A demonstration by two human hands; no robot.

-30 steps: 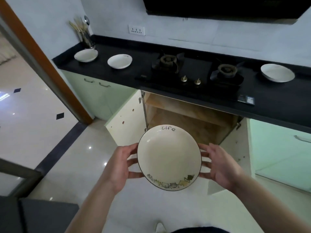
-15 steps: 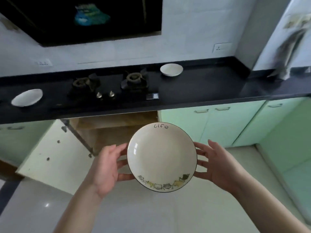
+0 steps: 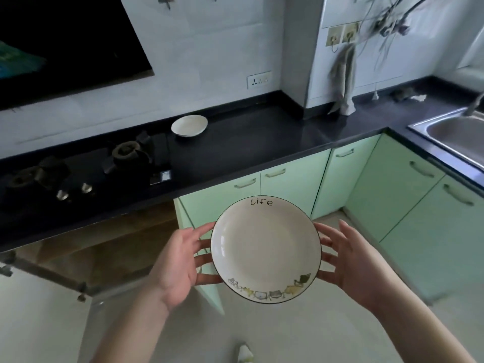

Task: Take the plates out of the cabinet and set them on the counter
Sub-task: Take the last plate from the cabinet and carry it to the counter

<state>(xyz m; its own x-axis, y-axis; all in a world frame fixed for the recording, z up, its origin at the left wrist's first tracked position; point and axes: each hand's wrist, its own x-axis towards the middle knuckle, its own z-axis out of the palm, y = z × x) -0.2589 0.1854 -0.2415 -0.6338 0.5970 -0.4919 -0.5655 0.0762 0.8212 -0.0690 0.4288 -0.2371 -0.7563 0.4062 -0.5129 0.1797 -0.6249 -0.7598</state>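
Observation:
A cream plate [image 3: 264, 247] with "Life" written at its top rim and small cartoon figures along its bottom rim is held level in front of me, over the floor. My left hand [image 3: 180, 263] grips its left edge and my right hand [image 3: 348, 260] grips its right edge. Another white plate [image 3: 189, 125] rests on the black counter [image 3: 262, 142] near the back wall, right of the gas stove. The open cabinet [image 3: 104, 244] under the stove shows wooden shelves at the lower left.
A gas stove [image 3: 86, 166] with two burners sits on the counter's left part. Green cabinet doors [image 3: 288, 189] run below. A steel sink [image 3: 455, 134] is at the right, with a cloth [image 3: 343, 82] hanging in the corner.
My view has swung to the right along the counter, bringing the corner and sink into sight. The plate stays held between both hands.

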